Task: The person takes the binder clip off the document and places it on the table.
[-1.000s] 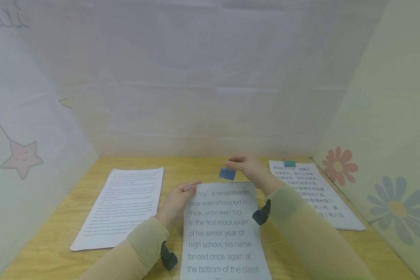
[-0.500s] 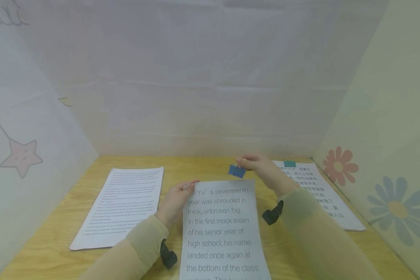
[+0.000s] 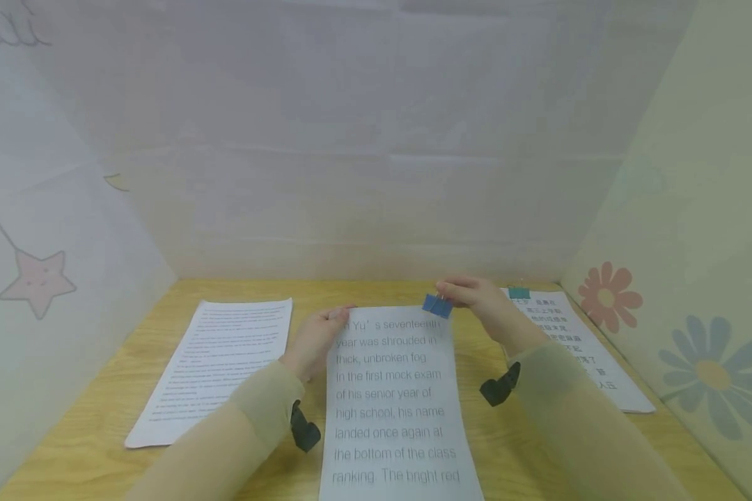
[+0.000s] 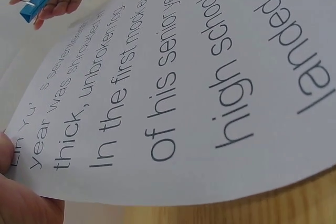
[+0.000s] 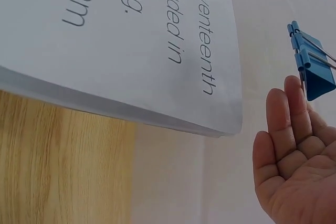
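Observation:
My left hand (image 3: pixel 316 342) pinches the top left corner of a stack of large-print English sheets (image 3: pixel 388 403), its thumb over the front page. The stack's top end is lifted toward me, and in the right wrist view its edge shows several layers. Between thumb and fingers, my right hand (image 3: pixel 482 306) holds a blue binder clip (image 3: pixel 437 305) by its wire handles. In the head view the clip overlaps the stack's top right corner. In the right wrist view the clip (image 5: pixel 314 64) is apart from the paper, past its top edge.
On the left of the wooden table (image 3: pixel 345 291) lies a small-print sheet stack (image 3: pixel 225 355). At the right, partly behind my right arm, lies a stack of Chinese-text sheets (image 3: pixel 614 383) with a green binder clip (image 3: pixel 519 293) on its top edge. Pale walls enclose the table.
My right hand has moved right with the blue binder clip, from above the stack's top edge to its top right corner. My left hand has raised the stack slightly.

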`<state>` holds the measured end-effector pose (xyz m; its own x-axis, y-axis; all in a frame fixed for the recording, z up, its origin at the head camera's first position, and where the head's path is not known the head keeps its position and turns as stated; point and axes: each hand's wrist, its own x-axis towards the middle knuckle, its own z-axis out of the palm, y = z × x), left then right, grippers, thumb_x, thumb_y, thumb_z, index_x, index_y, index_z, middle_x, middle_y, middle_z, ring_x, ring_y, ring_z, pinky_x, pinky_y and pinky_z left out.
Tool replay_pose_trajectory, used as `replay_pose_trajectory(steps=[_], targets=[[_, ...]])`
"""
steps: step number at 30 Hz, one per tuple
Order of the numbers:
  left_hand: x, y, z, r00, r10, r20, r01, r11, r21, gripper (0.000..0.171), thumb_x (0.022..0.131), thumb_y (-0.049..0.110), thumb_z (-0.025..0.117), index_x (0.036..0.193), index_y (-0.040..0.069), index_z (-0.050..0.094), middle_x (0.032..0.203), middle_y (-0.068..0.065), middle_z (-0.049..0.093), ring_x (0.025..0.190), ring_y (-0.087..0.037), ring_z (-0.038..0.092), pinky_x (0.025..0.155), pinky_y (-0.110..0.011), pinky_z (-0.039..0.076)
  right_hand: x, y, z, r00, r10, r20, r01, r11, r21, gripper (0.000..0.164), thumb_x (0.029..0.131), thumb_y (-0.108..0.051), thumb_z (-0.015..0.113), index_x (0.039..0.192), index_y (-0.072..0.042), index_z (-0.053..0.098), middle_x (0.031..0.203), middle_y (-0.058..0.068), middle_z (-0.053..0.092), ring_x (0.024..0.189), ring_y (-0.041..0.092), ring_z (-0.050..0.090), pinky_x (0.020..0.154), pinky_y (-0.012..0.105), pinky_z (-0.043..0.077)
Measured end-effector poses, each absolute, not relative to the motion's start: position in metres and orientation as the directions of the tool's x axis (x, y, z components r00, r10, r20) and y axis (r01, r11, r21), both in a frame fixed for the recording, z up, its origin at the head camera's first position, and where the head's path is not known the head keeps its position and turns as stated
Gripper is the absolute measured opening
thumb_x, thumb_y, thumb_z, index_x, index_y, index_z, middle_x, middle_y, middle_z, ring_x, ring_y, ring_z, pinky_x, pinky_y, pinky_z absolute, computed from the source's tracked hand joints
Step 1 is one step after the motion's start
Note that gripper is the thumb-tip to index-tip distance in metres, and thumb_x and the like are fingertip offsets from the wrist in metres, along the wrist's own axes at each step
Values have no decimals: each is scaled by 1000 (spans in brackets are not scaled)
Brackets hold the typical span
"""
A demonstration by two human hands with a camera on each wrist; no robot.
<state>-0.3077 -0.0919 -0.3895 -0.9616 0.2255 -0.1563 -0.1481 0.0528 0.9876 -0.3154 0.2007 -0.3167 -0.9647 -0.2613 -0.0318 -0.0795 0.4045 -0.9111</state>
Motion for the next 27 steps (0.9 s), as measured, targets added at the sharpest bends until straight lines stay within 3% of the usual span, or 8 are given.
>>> replay_pose_trajectory(steps=[6, 14, 17, 20, 23, 27], targets=[[-326, -93, -384, -956, 216, -197, -189, 57, 980, 37, 80, 51, 47, 113, 34, 52, 99, -3, 60, 85, -22, 58, 71, -38, 46, -316, 210, -319, -961, -276, -35, -80, 397, -914, 60, 75, -52, 55, 121, -14, 47, 117, 4, 48, 104, 26, 44, 92, 56, 12], [-350, -98, -384, -961, 181, -210, -193, 107, 975, 32, 82, 48, 46, 110, 34, 54, 98, -1, 60, 85, -19, 58, 79, -37, 41, -312, 212, -318, -960, -270, -77, -35, 387, -921, 50, 78, -46, 56, 113, -9, 53, 115, 8, 49, 104, 29, 45, 93, 56, 10], [-359, -98, -386, -962, 158, -221, -205, 111, 973, 29, 85, 45, 45, 108, 32, 55, 96, -2, 61, 83, -20, 58, 75, -36, 42, -321, 217, -330, -964, -238, -118, 6, 422, -907, 54, 75, -50, 57, 113, -13, 52, 116, 2, 48, 106, 28, 43, 92, 58, 10], [-369, -99, -390, -971, 93, -219, -202, 162, 966, 27, 84, 45, 46, 105, 32, 56, 94, 0, 61, 84, -19, 57, 80, -38, 39, -324, 218, -335, -963, -219, -155, 40, 455, -889, 55, 74, -52, 57, 115, -16, 51, 118, 0, 46, 108, 29, 40, 91, 59, 11], [-378, -101, -395, -977, -12, -211, -207, 260, 943, 32, 80, 52, 49, 100, 30, 58, 91, 2, 60, 86, -18, 53, 86, -42, 33, -327, 218, -341, -961, -229, -156, 34, 461, -887, 54, 73, -51, 58, 114, -16, 52, 116, 2, 48, 108, 30, 40, 92, 57, 13], [-386, -102, -399, -981, -49, -189, -194, 318, 928, 41, 74, 57, 50, 98, 24, 58, 90, 1, 59, 85, -20, 51, 87, -42, 33, -330, 220, -348, -959, -239, -151, 24, 464, -885, 55, 72, -52, 58, 113, -15, 54, 110, 2, 53, 107, 28, 42, 93, 54, 17]])
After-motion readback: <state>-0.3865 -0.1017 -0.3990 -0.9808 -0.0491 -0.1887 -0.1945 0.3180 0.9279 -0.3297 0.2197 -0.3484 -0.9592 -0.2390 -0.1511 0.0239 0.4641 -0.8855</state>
